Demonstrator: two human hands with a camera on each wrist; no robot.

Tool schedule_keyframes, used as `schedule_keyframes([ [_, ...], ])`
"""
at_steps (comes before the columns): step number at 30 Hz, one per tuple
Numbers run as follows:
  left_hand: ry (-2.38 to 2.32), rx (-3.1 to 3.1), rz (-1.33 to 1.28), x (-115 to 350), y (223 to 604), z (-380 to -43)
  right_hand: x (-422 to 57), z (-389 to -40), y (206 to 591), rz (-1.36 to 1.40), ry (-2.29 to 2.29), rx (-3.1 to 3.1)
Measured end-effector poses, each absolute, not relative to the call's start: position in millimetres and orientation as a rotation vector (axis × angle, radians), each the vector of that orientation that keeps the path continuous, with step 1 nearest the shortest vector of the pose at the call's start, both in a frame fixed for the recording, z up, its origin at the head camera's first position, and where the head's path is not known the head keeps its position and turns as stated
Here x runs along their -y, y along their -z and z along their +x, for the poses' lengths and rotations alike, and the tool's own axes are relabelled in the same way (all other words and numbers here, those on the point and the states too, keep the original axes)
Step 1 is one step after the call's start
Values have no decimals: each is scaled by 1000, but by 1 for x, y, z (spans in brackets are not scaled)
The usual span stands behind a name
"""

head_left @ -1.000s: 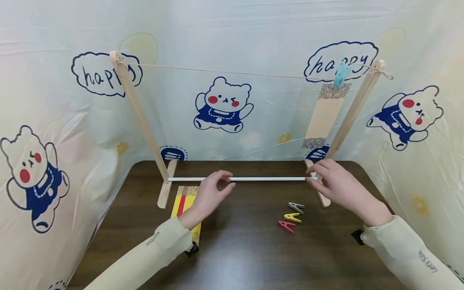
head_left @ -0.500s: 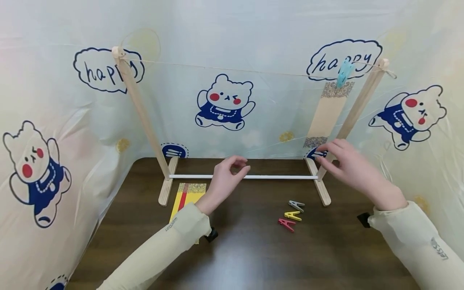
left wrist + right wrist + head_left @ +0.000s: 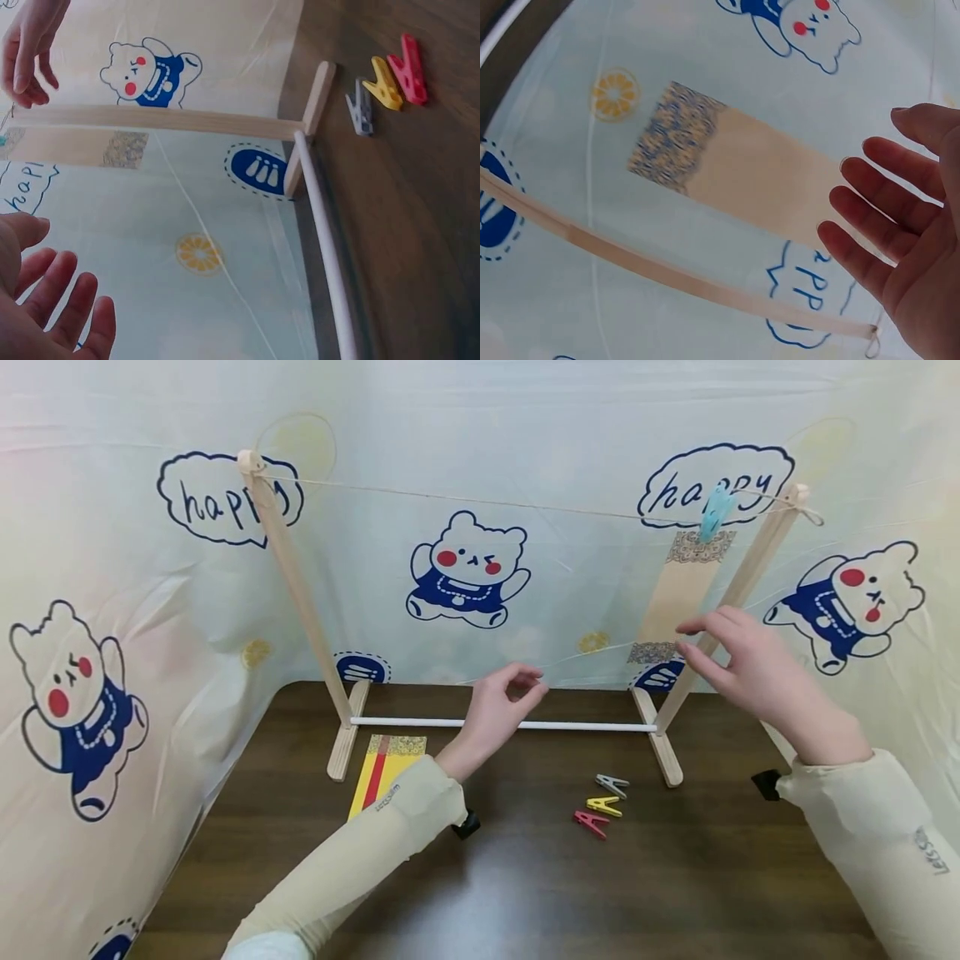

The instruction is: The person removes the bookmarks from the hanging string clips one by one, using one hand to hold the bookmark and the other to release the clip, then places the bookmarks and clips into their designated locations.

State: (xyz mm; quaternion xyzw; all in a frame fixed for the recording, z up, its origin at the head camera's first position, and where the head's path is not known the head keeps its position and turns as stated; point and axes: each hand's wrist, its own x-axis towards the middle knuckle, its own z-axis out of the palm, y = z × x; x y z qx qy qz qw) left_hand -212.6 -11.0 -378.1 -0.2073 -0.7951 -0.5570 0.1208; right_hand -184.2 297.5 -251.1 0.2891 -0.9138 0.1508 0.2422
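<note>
A beige paper strip (image 3: 666, 602) with patterned ends hangs from a string (image 3: 465, 498) by a light-blue clothespin (image 3: 717, 513). The string runs between two wooden posts of a rack. My right hand (image 3: 772, 681) is raised in front of the right post (image 3: 738, 585), near the strip's lower end, holding nothing. In the right wrist view its fingers (image 3: 885, 217) are loosely bent, beside the strip. My left hand (image 3: 495, 710) is above the white rod (image 3: 585, 725) in the head view, nothing in its grasp. Its fingers (image 3: 71, 300) spread loosely in the left wrist view.
Grey (image 3: 612, 786), yellow (image 3: 603, 807) and red clothespins (image 3: 591, 823) lie on the dark wooden table (image 3: 525, 893). A yellow paper strip with a red band (image 3: 375, 777) lies at the left, partly under my left sleeve. A printed curtain (image 3: 465, 443) surrounds the table.
My right hand has risen from the rod's right end to the height of the hanging strip. The left hand has shifted up and to the right. Nothing was picked up.
</note>
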Motion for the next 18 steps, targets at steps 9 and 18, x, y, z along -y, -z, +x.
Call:
schedule_keyframes([
  [9,1659,2263,-713,-7,358,-217,-302,-184,216,646,-438,2473],
  [18,1769,2142,-698,-38,340,-230,-310,-199,194,532,-564,2372],
])
